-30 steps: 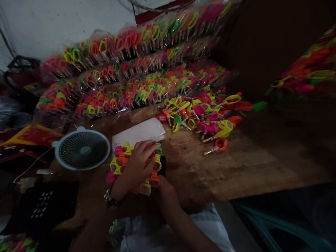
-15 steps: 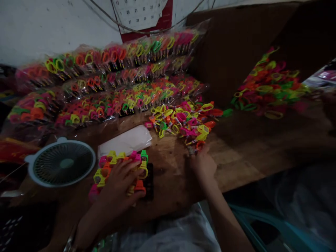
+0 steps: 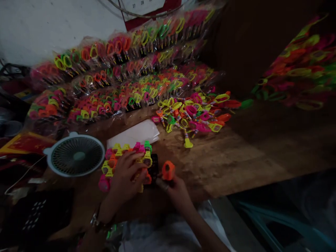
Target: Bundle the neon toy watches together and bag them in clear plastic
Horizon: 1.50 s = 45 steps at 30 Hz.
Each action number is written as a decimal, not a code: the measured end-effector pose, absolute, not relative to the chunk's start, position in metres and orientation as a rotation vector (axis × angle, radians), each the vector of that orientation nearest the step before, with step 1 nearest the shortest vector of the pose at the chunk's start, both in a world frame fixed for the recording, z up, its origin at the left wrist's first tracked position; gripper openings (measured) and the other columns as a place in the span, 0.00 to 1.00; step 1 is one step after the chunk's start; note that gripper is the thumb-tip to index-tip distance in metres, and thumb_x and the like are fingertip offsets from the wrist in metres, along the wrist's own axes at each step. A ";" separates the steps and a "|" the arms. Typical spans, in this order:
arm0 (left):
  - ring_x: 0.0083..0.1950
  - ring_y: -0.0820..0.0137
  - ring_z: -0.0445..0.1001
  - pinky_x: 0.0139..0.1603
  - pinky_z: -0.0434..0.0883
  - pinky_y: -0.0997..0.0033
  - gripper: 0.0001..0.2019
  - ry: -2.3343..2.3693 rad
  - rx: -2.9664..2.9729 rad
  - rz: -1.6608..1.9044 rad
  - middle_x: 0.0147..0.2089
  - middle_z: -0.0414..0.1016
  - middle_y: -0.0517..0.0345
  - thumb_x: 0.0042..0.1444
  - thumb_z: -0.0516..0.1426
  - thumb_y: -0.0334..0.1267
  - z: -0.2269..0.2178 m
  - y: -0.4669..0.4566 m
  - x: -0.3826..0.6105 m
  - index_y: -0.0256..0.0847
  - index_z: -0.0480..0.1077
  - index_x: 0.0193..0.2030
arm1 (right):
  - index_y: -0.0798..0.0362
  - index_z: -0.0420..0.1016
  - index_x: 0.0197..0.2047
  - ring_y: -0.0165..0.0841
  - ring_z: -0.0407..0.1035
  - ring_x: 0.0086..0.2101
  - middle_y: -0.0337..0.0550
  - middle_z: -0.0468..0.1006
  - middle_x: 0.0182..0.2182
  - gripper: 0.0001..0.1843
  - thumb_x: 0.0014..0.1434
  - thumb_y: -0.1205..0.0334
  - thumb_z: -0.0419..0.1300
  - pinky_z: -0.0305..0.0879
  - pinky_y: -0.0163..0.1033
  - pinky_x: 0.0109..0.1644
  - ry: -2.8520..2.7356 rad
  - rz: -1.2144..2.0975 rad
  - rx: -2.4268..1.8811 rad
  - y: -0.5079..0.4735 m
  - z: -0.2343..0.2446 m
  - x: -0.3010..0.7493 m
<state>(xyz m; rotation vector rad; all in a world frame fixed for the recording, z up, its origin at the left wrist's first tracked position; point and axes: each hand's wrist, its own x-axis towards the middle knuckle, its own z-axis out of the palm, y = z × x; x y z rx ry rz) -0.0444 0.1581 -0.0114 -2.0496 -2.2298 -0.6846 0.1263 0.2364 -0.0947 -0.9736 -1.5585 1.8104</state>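
My left hand (image 3: 127, 173) lies spread over a cluster of toy watches (image 3: 118, 150) in yellow, pink, orange and green, its fingers stretched across them. Under their right side a black card (image 3: 154, 164) sticks out. Just right of that card, my right hand (image 3: 175, 190) pinches an orange toy watch (image 3: 168, 170) standing up from the fingertips. Farther back lies a loose pile of colourful toy watches (image 3: 191, 113) with beaded stems. One yellow piece (image 3: 188, 141) sits at the pile's front edge.
A round fan (image 3: 76, 154) lies at the left, beside a black perforated sheet (image 3: 36, 213). White paper or plastic sheets (image 3: 133, 133) rest behind the watches. Bagged toy watches (image 3: 112, 101) line the wall. A second heap (image 3: 301, 73) is at the right, and a turquoise stool or chair (image 3: 283, 224) below.
My right hand has come from the loose pile towards the black card, bringing the orange toy watch. My left hand stays on the cluster. The view has shifted down and right.
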 end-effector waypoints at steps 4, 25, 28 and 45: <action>0.65 0.62 0.57 0.65 0.55 0.48 0.17 -2.226 -2.085 -0.640 0.59 0.68 0.56 0.60 0.50 0.34 -0.010 0.157 -0.046 0.45 0.64 0.56 | 0.55 0.75 0.29 0.34 0.72 0.29 0.40 0.78 0.27 0.10 0.52 0.56 0.62 0.68 0.35 0.33 -1.790 1.672 -0.850 0.222 -0.097 0.116; 0.63 0.55 0.58 0.65 0.52 0.40 0.20 -2.038 -2.066 -0.426 0.59 0.67 0.53 0.57 0.56 0.43 -0.007 0.152 -0.026 0.45 0.65 0.56 | 0.54 0.72 0.53 0.45 0.66 0.49 0.58 0.68 0.55 0.24 0.54 0.77 0.55 0.63 0.49 0.51 -2.598 0.484 -0.839 0.380 -0.065 0.132; 0.64 0.58 0.58 0.67 0.51 0.42 0.14 -1.986 -2.133 -0.450 0.57 0.70 0.58 0.58 0.57 0.40 -0.005 0.146 -0.016 0.47 0.69 0.52 | 0.57 0.77 0.46 0.50 0.62 0.53 0.61 0.62 0.60 0.18 0.56 0.77 0.53 0.61 0.53 0.53 -2.786 0.252 -0.814 0.420 -0.070 0.129; 0.59 0.59 0.66 0.67 0.50 0.40 0.16 -1.803 -2.184 -0.366 0.50 0.77 0.64 0.57 0.59 0.36 -0.018 0.135 -0.023 0.48 0.68 0.53 | 0.56 0.78 0.34 0.36 0.73 0.31 0.39 0.81 0.29 0.10 0.47 0.71 0.60 0.69 0.37 0.36 -1.926 1.713 -0.663 0.273 -0.103 0.086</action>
